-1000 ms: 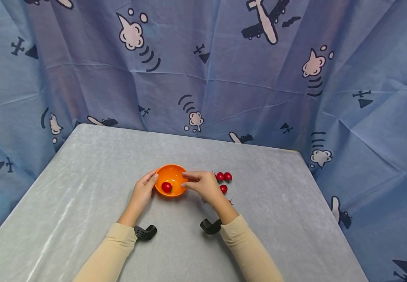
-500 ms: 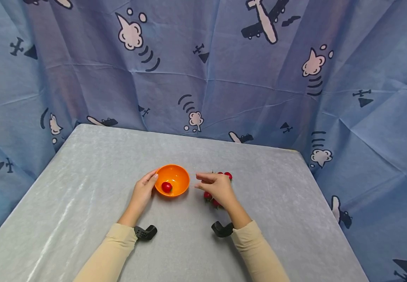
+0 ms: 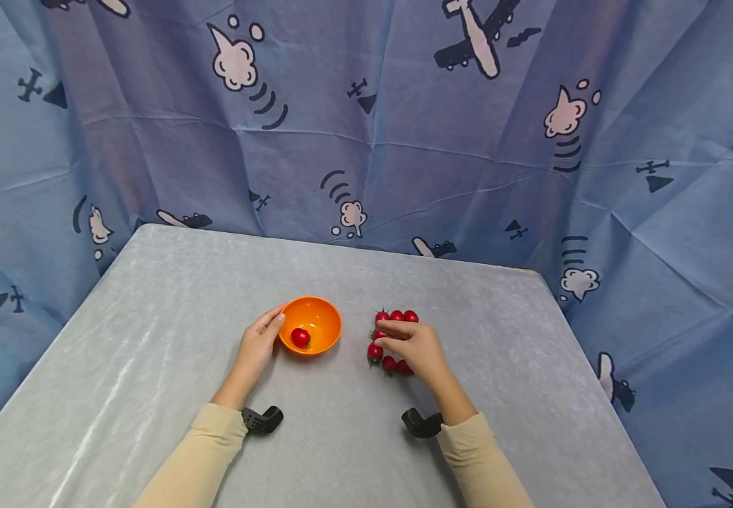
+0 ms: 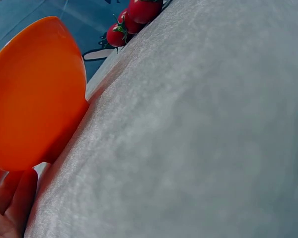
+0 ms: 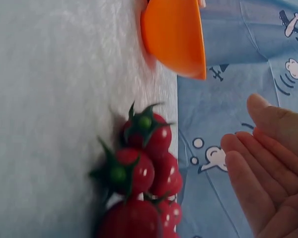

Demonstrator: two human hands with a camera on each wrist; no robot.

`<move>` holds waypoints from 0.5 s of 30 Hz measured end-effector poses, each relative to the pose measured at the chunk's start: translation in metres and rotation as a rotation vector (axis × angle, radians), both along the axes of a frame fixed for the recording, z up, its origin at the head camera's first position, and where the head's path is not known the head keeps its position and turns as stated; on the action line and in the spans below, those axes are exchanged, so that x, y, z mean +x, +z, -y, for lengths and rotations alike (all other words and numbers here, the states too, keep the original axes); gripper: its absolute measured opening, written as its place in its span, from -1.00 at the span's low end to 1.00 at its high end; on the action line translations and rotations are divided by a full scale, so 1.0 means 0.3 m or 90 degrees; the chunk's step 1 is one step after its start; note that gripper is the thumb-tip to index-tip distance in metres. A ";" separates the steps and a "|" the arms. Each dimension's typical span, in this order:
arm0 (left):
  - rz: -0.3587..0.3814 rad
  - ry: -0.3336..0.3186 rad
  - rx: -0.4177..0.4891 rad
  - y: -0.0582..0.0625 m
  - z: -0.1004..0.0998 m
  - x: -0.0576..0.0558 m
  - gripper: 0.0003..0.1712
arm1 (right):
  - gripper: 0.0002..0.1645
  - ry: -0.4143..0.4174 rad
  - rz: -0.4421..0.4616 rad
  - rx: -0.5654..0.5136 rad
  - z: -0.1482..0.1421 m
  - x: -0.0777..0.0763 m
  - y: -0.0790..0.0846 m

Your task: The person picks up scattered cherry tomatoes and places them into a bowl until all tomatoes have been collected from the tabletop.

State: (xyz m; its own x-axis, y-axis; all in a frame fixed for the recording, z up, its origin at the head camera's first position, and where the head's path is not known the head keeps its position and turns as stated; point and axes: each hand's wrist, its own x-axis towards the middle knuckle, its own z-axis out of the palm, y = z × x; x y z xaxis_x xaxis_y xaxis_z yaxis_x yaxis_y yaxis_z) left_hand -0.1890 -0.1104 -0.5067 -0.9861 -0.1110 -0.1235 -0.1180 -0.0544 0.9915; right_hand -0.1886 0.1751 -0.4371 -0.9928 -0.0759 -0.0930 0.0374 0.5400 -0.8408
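An orange bowl [image 3: 326, 321] stands on the table with one red cherry tomato [image 3: 300, 337] inside it. My left hand [image 3: 258, 346] holds the bowl at its left side, thumb by the rim and fingers along the outer wall; in the left wrist view those fingers [image 4: 15, 198] lie against the bowl [image 4: 35, 94]. Over a cluster of cherry tomatoes [image 3: 375, 353] to the bowl's right hovers my right hand [image 3: 422, 347], covering some of them. Its thumb and fingers are apart with nothing between them. In the right wrist view, the tomatoes [image 5: 134, 171] show green stalks.
A grey cloth-like surface covers the table [image 3: 315, 444]. Behind it hangs a blue curtain [image 3: 315, 148] printed with planes and clouds. Black devices sit on both wrists, the left one [image 3: 263, 420] near the beige sleeve.
My right hand has moved from over the bowl's right rim rightward to the cherry tomatoes. The left hand and the bowl stay where they were, with the one tomato inside.
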 end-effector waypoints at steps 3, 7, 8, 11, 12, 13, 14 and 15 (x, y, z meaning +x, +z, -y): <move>-0.002 -0.002 -0.001 -0.001 0.000 -0.001 -0.49 | -0.56 -0.019 0.006 -0.004 -0.025 0.011 0.001; -0.004 -0.007 -0.004 -0.003 0.001 -0.002 -0.48 | -0.57 -0.022 -0.011 -0.005 -0.058 0.022 -0.004; -0.004 -0.006 -0.004 -0.004 0.001 -0.002 -0.48 | -0.57 -0.022 -0.014 -0.002 -0.065 0.025 -0.006; -0.006 -0.005 -0.001 -0.003 0.001 -0.001 -0.48 | -0.56 -0.020 -0.016 0.001 -0.087 0.030 -0.015; -0.006 -0.004 0.001 -0.002 0.001 0.000 -0.49 | -0.56 -0.022 -0.013 0.001 -0.093 0.032 -0.016; -0.006 -0.005 0.001 -0.002 0.001 0.000 -0.49 | -0.55 -0.024 -0.010 0.000 -0.099 0.034 -0.018; -0.006 -0.004 0.003 -0.001 0.001 0.000 -0.49 | -0.55 -0.027 -0.008 -0.001 -0.105 0.035 -0.020; -0.006 -0.004 0.004 -0.002 0.002 0.000 -0.49 | -0.56 -0.030 -0.005 0.000 -0.110 0.036 -0.022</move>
